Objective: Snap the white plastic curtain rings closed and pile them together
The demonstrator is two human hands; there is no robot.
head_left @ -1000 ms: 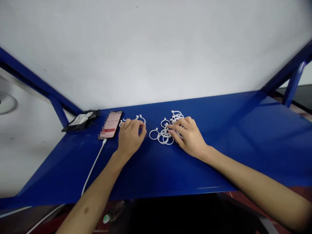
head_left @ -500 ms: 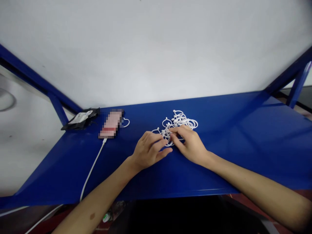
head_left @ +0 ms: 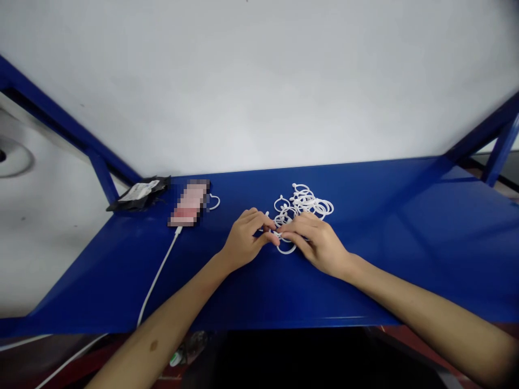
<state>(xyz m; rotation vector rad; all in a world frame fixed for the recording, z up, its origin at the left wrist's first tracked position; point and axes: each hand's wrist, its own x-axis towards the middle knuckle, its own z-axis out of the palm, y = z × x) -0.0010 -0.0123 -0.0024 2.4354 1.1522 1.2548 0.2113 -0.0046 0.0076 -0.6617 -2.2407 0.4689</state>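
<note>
Both hands meet over the near side of a loose heap of white plastic rings (head_left: 310, 203), each with a small knob. One white ring (head_left: 287, 252) hangs between my fingertips, its lower curve showing below them. My left hand (head_left: 249, 237) pinches it from the left with thumb and fingers. From the right, my right hand (head_left: 318, 240) closes thumb and index finger on the same ring. The fingers hide its upper part. Several other rings lie just behind, touching or overlapping one another.
A blurred-out phone (head_left: 188, 204) lies at the left with a white cable (head_left: 160, 275) running off the near edge. Beside it are a single white ring (head_left: 218, 203) and a black plastic packet (head_left: 140, 193). The blue tabletop (head_left: 405, 227) meets a pale wall behind.
My left hand has closed from spread fingers into a pinch at the ring. My right hand has drawn the ring slightly towards me, out from the heap. The view has shifted a little.
</note>
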